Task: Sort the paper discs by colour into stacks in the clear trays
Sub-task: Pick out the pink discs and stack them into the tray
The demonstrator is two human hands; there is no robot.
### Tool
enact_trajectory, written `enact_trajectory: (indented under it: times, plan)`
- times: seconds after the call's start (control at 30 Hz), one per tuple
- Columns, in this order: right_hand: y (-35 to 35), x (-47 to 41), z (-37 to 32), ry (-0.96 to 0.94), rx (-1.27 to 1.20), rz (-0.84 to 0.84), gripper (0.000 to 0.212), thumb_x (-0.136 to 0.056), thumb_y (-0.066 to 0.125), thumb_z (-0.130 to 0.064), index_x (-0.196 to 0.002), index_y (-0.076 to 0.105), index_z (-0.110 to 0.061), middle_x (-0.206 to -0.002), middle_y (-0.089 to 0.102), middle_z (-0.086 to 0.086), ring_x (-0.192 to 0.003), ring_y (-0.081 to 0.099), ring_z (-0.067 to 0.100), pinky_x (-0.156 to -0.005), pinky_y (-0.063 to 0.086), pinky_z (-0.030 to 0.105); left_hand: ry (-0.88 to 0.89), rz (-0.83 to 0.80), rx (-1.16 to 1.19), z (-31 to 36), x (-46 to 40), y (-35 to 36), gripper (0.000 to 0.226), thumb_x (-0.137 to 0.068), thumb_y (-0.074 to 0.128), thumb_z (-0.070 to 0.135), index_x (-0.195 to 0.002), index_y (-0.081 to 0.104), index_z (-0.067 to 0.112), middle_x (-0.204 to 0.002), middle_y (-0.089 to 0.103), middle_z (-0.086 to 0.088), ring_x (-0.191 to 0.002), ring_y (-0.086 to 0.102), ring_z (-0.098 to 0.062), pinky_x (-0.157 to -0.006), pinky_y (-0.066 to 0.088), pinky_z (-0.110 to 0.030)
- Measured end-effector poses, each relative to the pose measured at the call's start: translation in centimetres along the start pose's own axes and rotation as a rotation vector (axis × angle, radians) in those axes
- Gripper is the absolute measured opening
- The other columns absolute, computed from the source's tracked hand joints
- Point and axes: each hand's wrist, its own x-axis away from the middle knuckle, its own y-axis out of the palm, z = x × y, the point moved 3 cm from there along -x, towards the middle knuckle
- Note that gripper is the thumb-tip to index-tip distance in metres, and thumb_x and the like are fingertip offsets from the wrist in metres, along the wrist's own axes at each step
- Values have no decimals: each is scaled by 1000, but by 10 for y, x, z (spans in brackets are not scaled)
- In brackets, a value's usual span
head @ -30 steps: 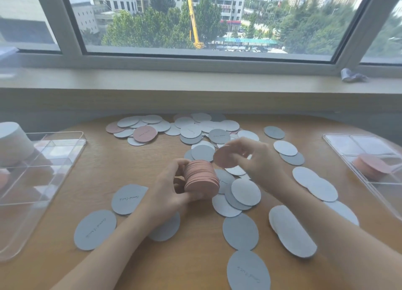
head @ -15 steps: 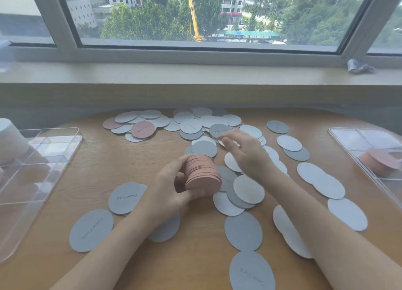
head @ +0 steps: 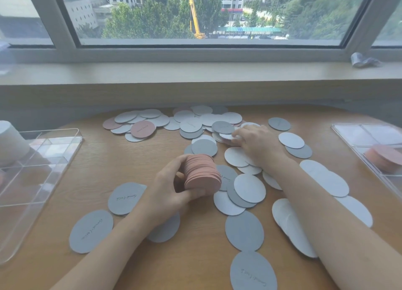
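Observation:
My left hand [head: 169, 191] grips a thick stack of pink discs [head: 202, 174] on its side, just above the wooden table [head: 104, 159]. My right hand [head: 258, 146] reaches forward into the scattered pile, fingers stretched out, their tips touching a white disc [head: 226, 135] with pink showing beneath it. Several grey discs [head: 204, 147] and white discs [head: 250, 187] lie spread over the table. A single pink disc [head: 143, 129] lies face up in the far left cluster. The left clear tray [head: 71, 137] holds a white stack [head: 10, 141]; the right clear tray [head: 348, 129] holds a pink stack [head: 385, 159].
A window sill [head: 195, 72] runs behind the table, with a crumpled wrapper [head: 363, 60] on its right end. Grey discs with writing [head: 252, 272] lie close to the near edge, under and between my forearms.
My right hand held a pink disc beside the stack, then let it go there and moved forward into the far pile. My left hand kept hold of the stack.

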Motion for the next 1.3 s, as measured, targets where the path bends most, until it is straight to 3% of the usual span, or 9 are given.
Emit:
enact_trajectory:
  times: [0.07,0.13,0.27,0.43,0.53,0.67,0.77,0.97,1.3]
  plan:
    - [-4,3,0,2,4,137,21,-101,51,-21,-91,65,-12,-85,67,8,-76,54,32,-72,31,33,0,0,4,0,1,0,69,-77,85,32,-135,49,41,-114,66,13,-91,67,-14,-83,55,-31]
    - [-7,6,-1,11,12,206,17,-99,52,-16,-89,64,-9,-77,65,8,-72,57,35,-68,30,32,-3,-2,0,-1,1,0,70,-77,85,34,-136,49,40,-115,66,12,-92,67,-15,-84,55,-33]
    - [0,3,2,21,-24,15,24,-94,59,-38,-107,67,-20,-114,64,-1,-110,56,23,-88,36,35,-6,-12,4,-2,0,0,70,-77,84,37,-137,48,39,-120,65,11,-94,66,-16,-86,55,-37]
    - [-1,-2,-4,47,16,4,42,-89,61,-55,-116,63,-23,-122,60,-4,-115,52,19,-92,34,31,-10,-8,1,-2,-2,-2,71,-77,85,34,-138,48,38,-119,65,11,-94,66,-15,-86,55,-35]
    - [-5,-2,-11,17,86,79,32,-94,58,-45,-112,66,-19,-109,66,1,-105,58,23,-86,36,31,-8,-4,-4,-2,-2,-2,70,-77,85,35,-137,48,39,-119,66,12,-95,67,-15,-86,55,-33]
    - [-9,2,-12,0,90,276,11,-89,57,-17,-85,65,-9,-69,61,5,-64,57,30,-60,34,31,-8,-6,-10,-1,-1,-2,71,-77,84,35,-138,47,39,-119,65,13,-95,67,-15,-85,54,-31]
    - [-12,7,-11,-63,-76,339,11,-87,54,-11,-87,63,-6,-81,59,6,-72,55,27,-60,36,31,-1,-4,2,0,-1,-2,72,-77,85,34,-138,48,37,-118,66,14,-94,67,-15,-83,54,-29]
    - [-18,15,-38,-170,-619,115,22,-95,60,-21,-114,68,-15,-85,63,-2,-77,55,9,-73,40,11,-4,0,22,1,-1,-3,70,-77,86,27,-136,49,37,-113,67,14,-90,66,-13,-80,53,-24]
    - [-13,17,-52,-68,-592,-32,12,-94,63,-14,-100,68,-22,-81,72,-3,-72,65,7,-68,49,25,-6,-8,57,0,-1,-3,69,-76,86,28,-135,51,38,-112,65,13,-90,67,-17,-83,55,-34]
